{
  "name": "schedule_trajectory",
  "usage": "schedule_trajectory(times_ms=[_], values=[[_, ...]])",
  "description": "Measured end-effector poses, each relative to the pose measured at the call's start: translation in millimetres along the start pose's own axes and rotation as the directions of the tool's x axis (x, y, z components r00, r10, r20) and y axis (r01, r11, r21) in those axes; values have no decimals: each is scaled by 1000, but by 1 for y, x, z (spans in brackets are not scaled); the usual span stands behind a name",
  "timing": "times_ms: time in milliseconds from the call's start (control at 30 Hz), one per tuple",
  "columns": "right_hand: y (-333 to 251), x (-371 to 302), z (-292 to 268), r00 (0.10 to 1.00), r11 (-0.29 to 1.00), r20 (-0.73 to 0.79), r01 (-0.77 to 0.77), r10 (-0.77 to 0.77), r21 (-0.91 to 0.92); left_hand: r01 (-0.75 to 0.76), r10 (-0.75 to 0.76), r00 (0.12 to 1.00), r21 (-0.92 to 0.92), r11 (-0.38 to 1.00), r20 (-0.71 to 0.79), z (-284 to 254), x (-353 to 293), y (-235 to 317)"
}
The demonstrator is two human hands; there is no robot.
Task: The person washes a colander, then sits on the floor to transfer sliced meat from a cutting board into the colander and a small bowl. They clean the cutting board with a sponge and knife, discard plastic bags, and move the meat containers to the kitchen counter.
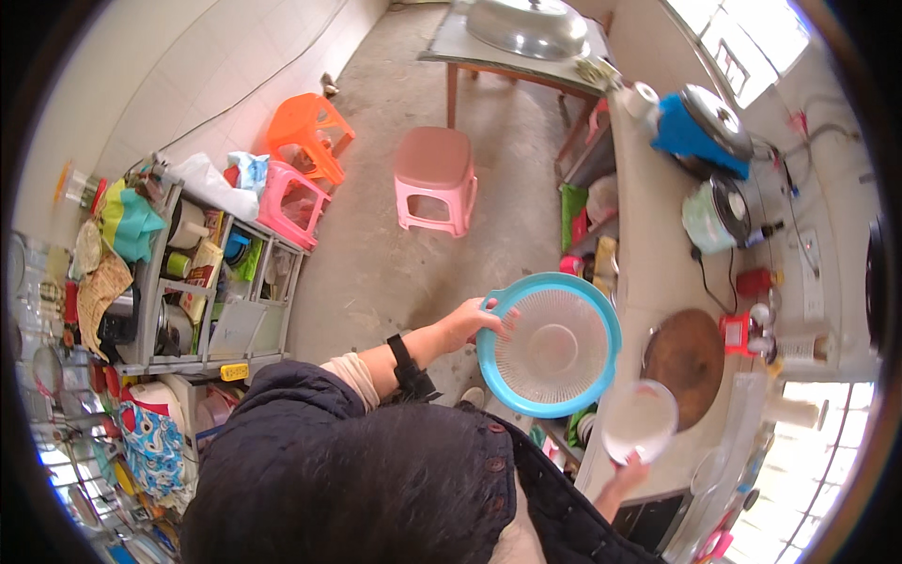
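Observation:
My left hand [470,321] grips the left rim of a round colander [564,315] with a light blue rim and slotted, see-through walls. The colander is held up beside the counter, and its inside faces upward. A white bowl [641,423] is in my right hand [628,477], the fingers closed on its near rim. That bowl overlaps the lower left edge of a round brown wooden chopping board [693,367] on the counter [648,273]. I cannot make out whether the bowl contains anything.
Ahead on the floor stand a pink stool [434,169], an orange stool [310,132] and another pink stool [289,202]. A loaded shelf rack [211,324] lines the left. Further along the counter are a green-and-black appliance [716,214] and a blue cooker [700,132]. A table [451,47] holds a large metal lid [528,26].

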State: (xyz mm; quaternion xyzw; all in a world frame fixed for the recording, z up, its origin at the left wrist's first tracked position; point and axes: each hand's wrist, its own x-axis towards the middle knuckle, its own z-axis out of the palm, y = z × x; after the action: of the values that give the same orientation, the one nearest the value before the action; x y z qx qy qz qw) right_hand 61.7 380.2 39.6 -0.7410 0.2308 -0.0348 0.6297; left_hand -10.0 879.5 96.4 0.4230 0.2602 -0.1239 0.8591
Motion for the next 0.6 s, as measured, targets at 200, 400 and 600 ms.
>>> schedule_trajectory(times_ms=[200, 400, 600], values=[[-26, -79, 351, 736, 846, 650, 459, -190, -272, -203, 192, 959, -31, 979, -208, -150, -25, 69], [-43, -199, 645, 506, 916, 860, 371, -63, -151, -424, 517, 663, 297, 855, -542, -346, -39, 176], [-96, -267, 874, 252, 866, 965, 496, -66, -71, -494, 317, 789, -237, 837, -526, -501, -58, 339]])
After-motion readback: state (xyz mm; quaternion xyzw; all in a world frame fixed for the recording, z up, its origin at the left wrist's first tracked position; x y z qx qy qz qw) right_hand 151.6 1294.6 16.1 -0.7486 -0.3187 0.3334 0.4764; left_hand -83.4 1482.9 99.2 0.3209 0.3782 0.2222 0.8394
